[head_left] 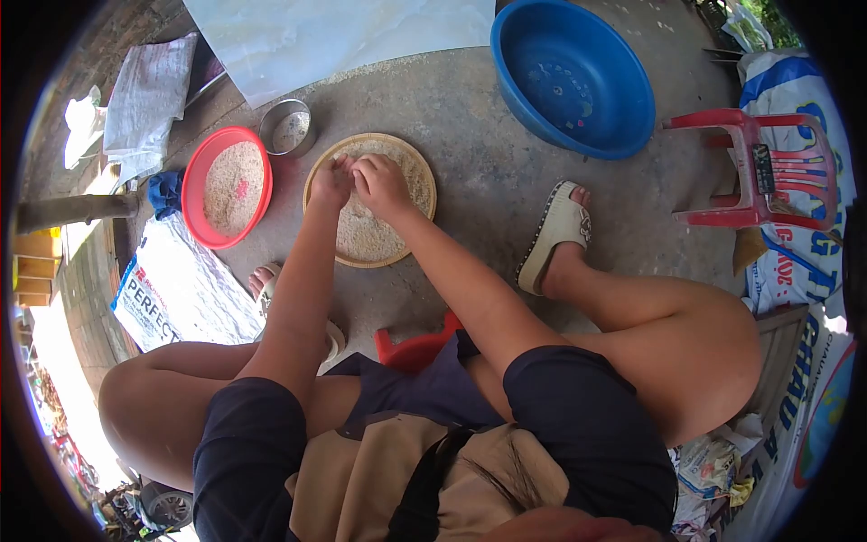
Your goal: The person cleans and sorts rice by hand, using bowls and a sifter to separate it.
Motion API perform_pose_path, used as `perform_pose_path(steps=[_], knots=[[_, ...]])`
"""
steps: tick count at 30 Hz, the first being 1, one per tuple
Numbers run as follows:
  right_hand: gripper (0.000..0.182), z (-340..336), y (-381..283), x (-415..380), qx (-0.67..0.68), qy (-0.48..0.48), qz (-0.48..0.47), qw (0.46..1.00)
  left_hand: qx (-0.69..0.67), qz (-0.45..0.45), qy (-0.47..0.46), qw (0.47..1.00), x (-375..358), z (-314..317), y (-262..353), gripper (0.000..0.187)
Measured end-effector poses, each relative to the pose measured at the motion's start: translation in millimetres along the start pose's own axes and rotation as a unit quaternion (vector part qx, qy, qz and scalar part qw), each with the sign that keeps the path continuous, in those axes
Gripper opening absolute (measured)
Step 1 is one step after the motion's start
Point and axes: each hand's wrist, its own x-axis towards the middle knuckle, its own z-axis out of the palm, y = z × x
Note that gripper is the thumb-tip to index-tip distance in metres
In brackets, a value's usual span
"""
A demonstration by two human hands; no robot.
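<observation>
A round, shallow tray [432,213] with a woven rim sits on the concrete floor, covered with pale grain [372,237]. Above its upper part, my left hand [332,181] and my right hand [382,186] are close together. The fingers of both are curled into a pinch, and whatever lies between them is too small to make out. Left of the tray stands a red plastic basin [267,200] containing similar pale grain. A round metal tin or sieve [308,137] lies between basin and tray, with some pale bits inside.
A large blue tub [623,117] stands at the upper right, near a red plastic chair [754,172]. Printed sacks lie at the left [185,294] and right [795,262]. A pale sheet [352,41] covers the floor ahead. My sandalled foot [555,235] is right of the tray.
</observation>
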Motion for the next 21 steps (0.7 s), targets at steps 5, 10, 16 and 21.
perform_pose_path(steps=[5,10,16,21], knots=[[0.017,-13,22,-41,-0.106,-0.065,0.039,0.991,0.070,0.018,0.095,0.993,-4,36,35,0.025],[0.025,-14,22,-56,-0.168,-0.086,0.013,0.982,0.031,0.112,0.109,0.987,3,79,88,0.032],[0.032,-14,21,-56,-0.174,-0.148,0.060,0.972,0.141,0.188,0.182,0.955,10,90,119,0.049],[0.035,-16,16,-59,-0.171,-0.130,0.040,0.976,0.315,0.122,0.174,0.925,-5,97,124,0.056]])
